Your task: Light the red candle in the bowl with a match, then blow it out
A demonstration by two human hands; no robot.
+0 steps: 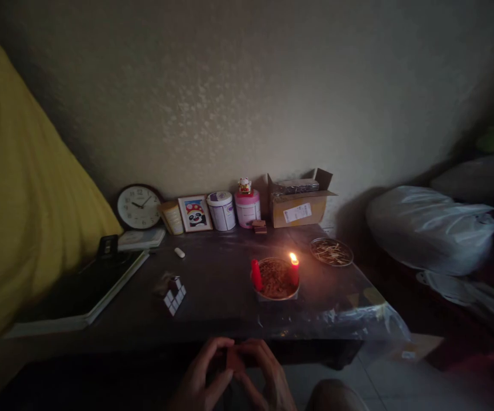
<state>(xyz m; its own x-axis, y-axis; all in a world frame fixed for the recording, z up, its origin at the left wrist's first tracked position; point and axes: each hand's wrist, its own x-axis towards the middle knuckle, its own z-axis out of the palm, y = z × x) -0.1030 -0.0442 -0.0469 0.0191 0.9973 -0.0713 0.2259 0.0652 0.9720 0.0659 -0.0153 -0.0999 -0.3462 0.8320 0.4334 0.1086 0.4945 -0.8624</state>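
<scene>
My left hand (210, 377) and my right hand (266, 374) meet in front of the table's near edge. Between their fingertips they pinch a small reddish-brown matchbox (233, 359); part of it is hidden by the fingers. Beyond them on the table stands a round bowl (276, 298) filled with brown grains. Two red candles stand in it: the right candle (294, 272) burns with a bright flame, and the left candle (256, 275) is unlit. To the bowl's right, a round dish (331, 253) holds several thin matchsticks.
Along the wall are a clock (139, 206), a framed panda picture (195, 214), a white tin (221, 211), a pink tin (248, 208) and an open cardboard box (300, 208). A puzzle cube (173, 295) lies left, near a large dark book (79, 285). Plastic sheeting covers the table (221, 285).
</scene>
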